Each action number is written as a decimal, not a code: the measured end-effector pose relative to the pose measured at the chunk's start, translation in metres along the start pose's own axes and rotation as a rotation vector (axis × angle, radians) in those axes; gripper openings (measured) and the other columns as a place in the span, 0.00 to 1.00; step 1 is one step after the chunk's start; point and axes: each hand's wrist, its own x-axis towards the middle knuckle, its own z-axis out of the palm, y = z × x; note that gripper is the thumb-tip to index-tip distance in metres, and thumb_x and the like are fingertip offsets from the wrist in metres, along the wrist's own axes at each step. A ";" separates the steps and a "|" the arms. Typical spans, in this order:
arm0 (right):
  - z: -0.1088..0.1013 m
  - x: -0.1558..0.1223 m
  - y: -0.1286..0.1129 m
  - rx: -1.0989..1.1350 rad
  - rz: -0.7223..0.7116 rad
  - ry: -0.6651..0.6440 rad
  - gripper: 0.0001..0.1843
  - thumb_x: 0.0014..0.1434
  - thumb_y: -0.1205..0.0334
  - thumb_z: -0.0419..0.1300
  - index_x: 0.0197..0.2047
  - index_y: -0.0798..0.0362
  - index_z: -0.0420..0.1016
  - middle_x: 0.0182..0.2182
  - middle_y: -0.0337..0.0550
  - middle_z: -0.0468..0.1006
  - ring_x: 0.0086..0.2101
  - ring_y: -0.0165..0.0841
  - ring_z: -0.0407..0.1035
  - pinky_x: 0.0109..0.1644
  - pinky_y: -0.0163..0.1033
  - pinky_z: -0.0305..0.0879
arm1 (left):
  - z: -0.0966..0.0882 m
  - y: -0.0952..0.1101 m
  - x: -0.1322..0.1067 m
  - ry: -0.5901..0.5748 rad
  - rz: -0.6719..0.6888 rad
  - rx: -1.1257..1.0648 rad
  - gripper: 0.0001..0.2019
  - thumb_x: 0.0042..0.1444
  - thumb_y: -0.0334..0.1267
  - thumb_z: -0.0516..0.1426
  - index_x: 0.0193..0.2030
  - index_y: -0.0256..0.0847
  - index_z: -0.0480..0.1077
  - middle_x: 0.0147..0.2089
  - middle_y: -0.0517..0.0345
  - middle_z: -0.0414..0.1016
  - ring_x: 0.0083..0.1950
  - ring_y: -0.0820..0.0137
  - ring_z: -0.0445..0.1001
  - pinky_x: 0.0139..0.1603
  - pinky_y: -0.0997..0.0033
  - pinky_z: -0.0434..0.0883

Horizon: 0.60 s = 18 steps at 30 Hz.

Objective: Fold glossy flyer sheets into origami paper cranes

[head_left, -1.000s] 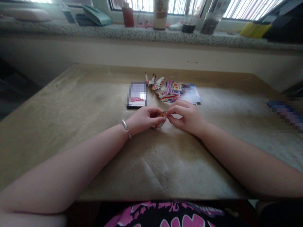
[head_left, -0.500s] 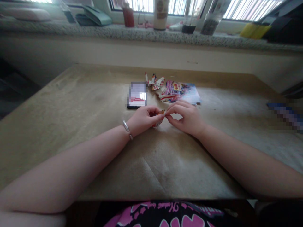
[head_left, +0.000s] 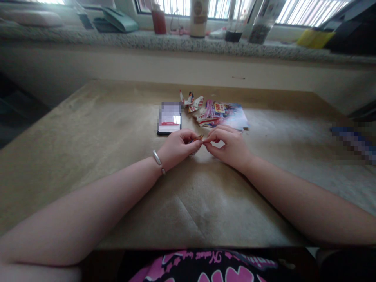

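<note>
My left hand (head_left: pixel 179 147) is closed around a small folded piece of printed paper (head_left: pixel 200 138), white with orange and red, mostly covered by the fingers. From the right, my right hand (head_left: pixel 232 148) pinches with thumb and forefinger at the paper's edge, and the fingertips of both hands almost meet there. Just beyond them lies a stack of colourful printed flyers (head_left: pixel 235 113). Folded paper shapes (head_left: pixel 194 105) in red and white stand behind, beside the flyers. A phone (head_left: pixel 169 121) with a lit screen lies past my left hand.
The table (head_left: pixel 102 117) has a brown, creased cover and reaches back to the wall. A blurred blue object (head_left: pixel 354 143) lies at its right edge. Along the stone windowsill (head_left: pixel 176 43) stand a red bottle (head_left: pixel 159 20), a pale bottle (head_left: pixel 199 19) and a yellow item (head_left: pixel 315 38).
The folded paper has tilted slightly within the fingers and less of it shows below my left thumb. Both hands have shifted only a little.
</note>
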 end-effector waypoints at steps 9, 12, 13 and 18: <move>0.003 -0.001 -0.001 0.173 0.102 0.005 0.04 0.52 0.68 0.61 0.27 0.52 0.70 0.27 0.41 0.75 0.28 0.29 0.66 0.29 0.36 0.66 | 0.000 -0.002 0.000 0.020 0.035 0.027 0.12 0.48 0.44 0.60 0.29 0.34 0.71 0.25 0.61 0.69 0.24 0.78 0.64 0.23 0.79 0.62; 0.003 -0.002 -0.003 0.172 0.125 0.001 0.03 0.52 0.67 0.61 0.27 0.51 0.71 0.27 0.41 0.75 0.29 0.30 0.68 0.29 0.36 0.67 | 0.000 -0.002 0.001 0.014 0.034 0.029 0.12 0.48 0.44 0.60 0.28 0.35 0.71 0.24 0.61 0.69 0.24 0.78 0.64 0.23 0.79 0.61; 0.003 -0.002 -0.004 0.168 0.132 0.003 0.04 0.52 0.66 0.61 0.27 0.51 0.71 0.27 0.41 0.75 0.29 0.30 0.68 0.29 0.36 0.67 | -0.001 -0.002 0.001 0.012 0.031 0.025 0.12 0.48 0.44 0.60 0.29 0.35 0.71 0.24 0.62 0.68 0.24 0.78 0.64 0.23 0.79 0.61; 0.003 -0.002 -0.006 0.126 0.165 0.005 0.04 0.52 0.66 0.61 0.27 0.51 0.72 0.27 0.41 0.76 0.29 0.31 0.69 0.29 0.37 0.68 | -0.001 -0.003 0.001 0.021 0.019 0.035 0.12 0.48 0.44 0.60 0.30 0.35 0.72 0.24 0.62 0.68 0.24 0.78 0.63 0.24 0.78 0.60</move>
